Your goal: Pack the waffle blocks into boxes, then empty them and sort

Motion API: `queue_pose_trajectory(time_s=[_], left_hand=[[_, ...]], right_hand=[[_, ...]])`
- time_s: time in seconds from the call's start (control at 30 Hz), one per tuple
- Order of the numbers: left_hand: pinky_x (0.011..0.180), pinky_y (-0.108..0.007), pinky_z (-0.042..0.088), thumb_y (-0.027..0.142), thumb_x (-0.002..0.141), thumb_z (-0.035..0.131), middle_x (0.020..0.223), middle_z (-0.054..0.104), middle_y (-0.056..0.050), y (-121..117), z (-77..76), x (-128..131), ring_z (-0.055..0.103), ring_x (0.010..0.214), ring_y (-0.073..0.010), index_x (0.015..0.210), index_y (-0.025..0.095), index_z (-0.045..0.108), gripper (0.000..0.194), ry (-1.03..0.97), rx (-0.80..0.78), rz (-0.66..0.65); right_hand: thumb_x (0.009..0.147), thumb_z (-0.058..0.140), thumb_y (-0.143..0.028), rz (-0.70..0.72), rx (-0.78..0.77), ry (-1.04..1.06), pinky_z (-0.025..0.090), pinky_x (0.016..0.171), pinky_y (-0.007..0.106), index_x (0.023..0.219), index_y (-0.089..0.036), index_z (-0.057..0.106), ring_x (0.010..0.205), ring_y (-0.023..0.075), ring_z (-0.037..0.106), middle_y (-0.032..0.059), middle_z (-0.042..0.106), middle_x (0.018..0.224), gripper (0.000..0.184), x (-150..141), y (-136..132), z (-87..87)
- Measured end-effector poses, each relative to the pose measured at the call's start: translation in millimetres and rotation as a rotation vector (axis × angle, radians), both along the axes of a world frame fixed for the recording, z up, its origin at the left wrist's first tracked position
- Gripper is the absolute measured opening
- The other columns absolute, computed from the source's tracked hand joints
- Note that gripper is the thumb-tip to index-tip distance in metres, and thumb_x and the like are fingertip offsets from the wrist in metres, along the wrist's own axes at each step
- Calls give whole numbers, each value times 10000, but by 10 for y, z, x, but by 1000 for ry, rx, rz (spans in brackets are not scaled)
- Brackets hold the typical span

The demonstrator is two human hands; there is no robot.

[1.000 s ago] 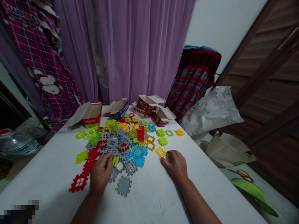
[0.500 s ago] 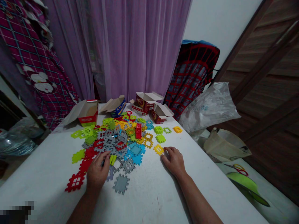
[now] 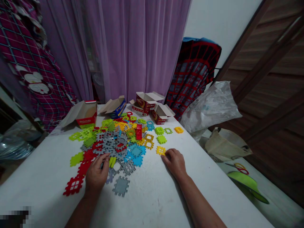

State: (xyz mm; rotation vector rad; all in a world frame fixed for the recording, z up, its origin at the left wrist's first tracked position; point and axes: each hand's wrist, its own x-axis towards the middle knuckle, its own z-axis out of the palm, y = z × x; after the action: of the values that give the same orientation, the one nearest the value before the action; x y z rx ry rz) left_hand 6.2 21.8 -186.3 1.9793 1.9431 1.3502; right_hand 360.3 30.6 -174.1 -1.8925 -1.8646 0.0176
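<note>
Barely any change: your left hand (image 3: 95,175) stays half-curled by a lime plastic tile (image 3: 112,162), grip unclear; your open right hand (image 3: 174,163) touches a yellow waffle tile (image 3: 161,150).

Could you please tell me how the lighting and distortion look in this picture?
In the head view, light is dim; the right forearm casts a soft shadow on the table; wide-angle distortion slants the curtain; a pixelated patch covers the bottom-left corner.

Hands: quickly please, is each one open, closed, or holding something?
Left hand: curled over the plastic tiles; cannot tell if it holds one.
Right hand: open, resting beside a yellow tile, holding nothing.
</note>
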Motion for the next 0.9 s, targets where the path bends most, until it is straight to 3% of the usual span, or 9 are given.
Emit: queue_pose_trajectory(time_s=[0.17,0.33,0.47,0.9], left_hand=[[820,-306,542,422,879,457,945,733,-54,24,-73,-5,681,881,-209,1004,224,711,346,-21,30,33],[818,-310,539,443,880,460,938,730,-47,34,-123,-19,678,879,-209,1019,233,710,355,-24,19,34],[820,-310,535,444,887,461,927,728,-48,30,-122,-22,678,870,-207,1025,228,705,355,-26,14,27],[814,-309,537,436,885,465,933,726,-49,22,-101,-4,677,873,-208,1015,230,705,342,-27,25,32]], right_hand=[[821,613,-342,57,13,69,378,783,303,776,-205,674,853,191,589,41,680,902,157,-29,-10,-8],[767,610,-279,-30,9,72,392,794,313,902,-182,678,894,207,594,56,677,936,179,5,-25,-4],[767,630,-327,-67,-38,13,395,822,335,1003,-178,696,971,237,591,79,674,1034,286,12,-29,16],[791,647,-382,-76,-61,-37,390,808,324,992,-195,717,971,223,589,76,674,1047,284,-26,-9,11]])
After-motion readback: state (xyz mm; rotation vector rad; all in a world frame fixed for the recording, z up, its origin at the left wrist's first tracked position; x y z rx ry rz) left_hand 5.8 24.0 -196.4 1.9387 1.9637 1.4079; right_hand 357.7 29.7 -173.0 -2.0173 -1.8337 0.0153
